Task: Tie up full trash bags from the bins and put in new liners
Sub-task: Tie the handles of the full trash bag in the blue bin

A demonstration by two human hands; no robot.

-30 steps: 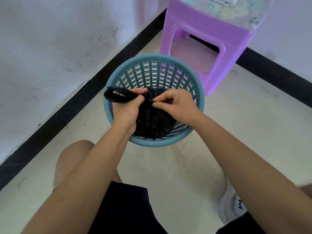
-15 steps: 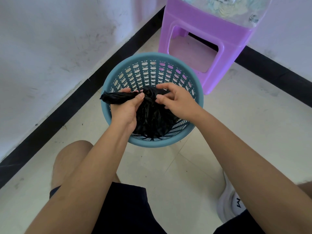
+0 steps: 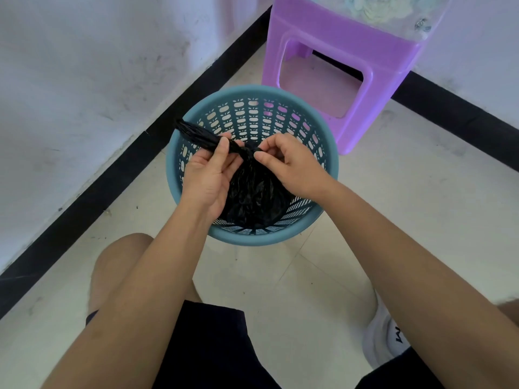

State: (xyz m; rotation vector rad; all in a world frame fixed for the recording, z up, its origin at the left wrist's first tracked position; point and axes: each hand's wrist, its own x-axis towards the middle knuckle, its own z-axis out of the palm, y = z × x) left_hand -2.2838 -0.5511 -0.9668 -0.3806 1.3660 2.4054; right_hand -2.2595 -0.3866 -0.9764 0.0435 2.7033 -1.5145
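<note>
Gripping the neck point(image 3: 202, 136) of the bag point(image 3: 252, 192) with the left hand point(image 3: 209, 175): thumb laid over the twisted black plastic, fingers curled beneath. Pinching the same neck with the right hand point(image 3: 292, 167), thumb and forefinger closed where the twist meets the gathered body. Held close together above the bin point(image 3: 252, 92), not touching, with a short run of plastic between the 2. Stretched up and left past the left hand, the loose end of the neck, out over the rim. Down inside the bin, toward its near side, the bag's crinkled body.

Round and blue, pierced with rows of slots, standing on the pale tiled floor point(image 3: 393, 220). Just behind and to the right, a purple stool point(image 3: 337, 37) with something pale and blurred on top. To the left, a scuffed white wall point(image 3: 84, 80) with black skirting point(image 3: 112, 192) along its foot. Nearest the camera, dark shorts point(image 3: 210, 346), a bare knee point(image 3: 120, 254) at the left, a white shoe point(image 3: 382, 341) at the right.
</note>
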